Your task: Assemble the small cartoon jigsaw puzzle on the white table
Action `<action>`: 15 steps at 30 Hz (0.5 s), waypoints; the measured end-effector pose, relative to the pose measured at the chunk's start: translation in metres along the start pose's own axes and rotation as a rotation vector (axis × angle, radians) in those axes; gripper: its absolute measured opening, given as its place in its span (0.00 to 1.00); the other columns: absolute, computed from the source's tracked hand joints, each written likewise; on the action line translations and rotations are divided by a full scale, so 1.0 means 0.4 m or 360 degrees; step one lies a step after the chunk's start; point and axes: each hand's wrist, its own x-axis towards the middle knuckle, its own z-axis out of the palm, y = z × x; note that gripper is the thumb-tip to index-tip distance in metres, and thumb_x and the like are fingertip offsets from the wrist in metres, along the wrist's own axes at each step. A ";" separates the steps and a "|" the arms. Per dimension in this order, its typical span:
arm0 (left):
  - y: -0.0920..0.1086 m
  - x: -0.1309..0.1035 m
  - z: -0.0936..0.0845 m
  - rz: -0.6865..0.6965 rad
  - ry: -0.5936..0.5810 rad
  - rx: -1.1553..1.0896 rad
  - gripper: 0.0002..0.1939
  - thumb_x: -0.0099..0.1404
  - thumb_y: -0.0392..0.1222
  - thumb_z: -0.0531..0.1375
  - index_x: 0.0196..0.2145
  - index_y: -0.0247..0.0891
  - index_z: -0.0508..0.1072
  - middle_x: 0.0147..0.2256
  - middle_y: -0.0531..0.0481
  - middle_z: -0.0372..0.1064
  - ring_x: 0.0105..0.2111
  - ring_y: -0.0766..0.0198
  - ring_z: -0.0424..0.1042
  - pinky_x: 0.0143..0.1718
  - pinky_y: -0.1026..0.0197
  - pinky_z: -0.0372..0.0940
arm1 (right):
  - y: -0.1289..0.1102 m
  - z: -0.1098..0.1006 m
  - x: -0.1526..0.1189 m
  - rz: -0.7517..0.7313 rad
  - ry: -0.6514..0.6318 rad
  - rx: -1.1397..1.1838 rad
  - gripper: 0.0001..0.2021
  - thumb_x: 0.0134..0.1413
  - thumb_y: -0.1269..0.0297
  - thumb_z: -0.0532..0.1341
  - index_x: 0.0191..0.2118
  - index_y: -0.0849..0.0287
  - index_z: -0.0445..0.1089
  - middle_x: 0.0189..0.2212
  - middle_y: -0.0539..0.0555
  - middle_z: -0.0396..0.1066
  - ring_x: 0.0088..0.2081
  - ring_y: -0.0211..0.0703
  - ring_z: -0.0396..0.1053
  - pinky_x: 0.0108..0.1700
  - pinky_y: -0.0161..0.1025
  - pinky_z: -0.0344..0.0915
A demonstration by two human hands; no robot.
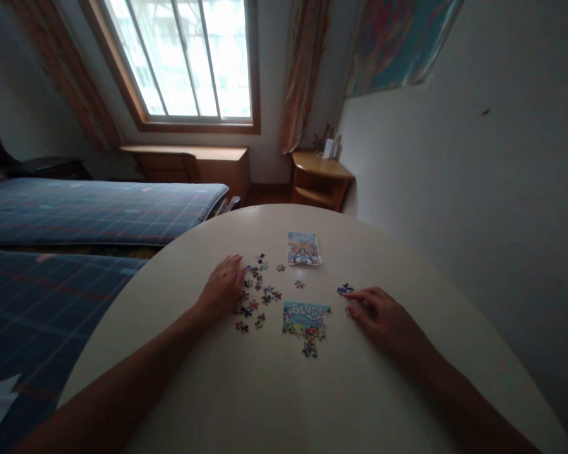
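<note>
Lying right of the half-built jigsaw, the blue bit looks light, stiff, best pinched edgewise; from here I can't tell whether the right hand or left hand has anything in its grip.

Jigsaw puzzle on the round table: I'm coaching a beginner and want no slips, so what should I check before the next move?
1. Joined section lies flat, apart from both hands: ok.
2. Section complete: not ok; its right and lower edges are ragged, and loose pieces lie to its left.
3. Left hand at the loose pieces: ok, it rests by their left side.
4. Right hand has a firm grip on a piece: cannot tell; its index fingertip is at the dark blue pieces.
5. Printed packet in view: ok, beyond the section.
6. Pieces away from the rim of the table: ok.
</note>
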 end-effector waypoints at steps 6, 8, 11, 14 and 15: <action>0.049 0.001 0.007 0.0119 -0.0115 -0.0072 0.22 0.70 0.40 0.46 0.59 0.35 0.63 0.58 0.42 0.66 0.59 0.57 0.64 0.61 0.51 0.60 | -0.003 -0.002 0.001 0.0013 -0.0011 -0.0032 0.16 0.58 0.57 0.58 0.46 0.55 0.77 0.43 0.59 0.72 0.43 0.51 0.72 0.45 0.47 0.69; 0.053 0.001 -0.004 0.0107 -0.0078 -0.0060 0.22 0.70 0.39 0.45 0.59 0.35 0.63 0.58 0.41 0.65 0.59 0.57 0.64 0.61 0.49 0.59 | -0.006 -0.002 0.000 0.0004 -0.0002 -0.0032 0.15 0.58 0.57 0.58 0.46 0.55 0.77 0.43 0.59 0.72 0.43 0.51 0.72 0.45 0.47 0.69; 0.042 -0.004 -0.014 0.0102 -0.0052 -0.0013 0.21 0.69 0.39 0.47 0.56 0.32 0.66 0.58 0.38 0.64 0.60 0.53 0.62 0.63 0.45 0.56 | -0.007 -0.004 -0.002 -0.0005 -0.0002 -0.0017 0.15 0.59 0.57 0.58 0.46 0.55 0.77 0.44 0.59 0.72 0.43 0.51 0.72 0.46 0.47 0.69; 0.032 -0.005 -0.010 0.0184 -0.0108 0.0044 0.20 0.69 0.39 0.48 0.56 0.33 0.67 0.59 0.40 0.64 0.60 0.53 0.61 0.63 0.45 0.56 | -0.004 -0.003 -0.002 -0.0014 0.0003 -0.0009 0.14 0.59 0.57 0.58 0.46 0.54 0.77 0.44 0.59 0.73 0.43 0.51 0.72 0.46 0.47 0.69; 0.033 -0.003 -0.008 0.0225 -0.0136 0.0066 0.21 0.69 0.38 0.49 0.56 0.34 0.67 0.59 0.41 0.65 0.60 0.53 0.61 0.63 0.45 0.56 | -0.003 -0.002 -0.002 -0.0018 0.0001 -0.0012 0.14 0.59 0.57 0.58 0.46 0.54 0.77 0.44 0.59 0.73 0.43 0.51 0.72 0.46 0.47 0.69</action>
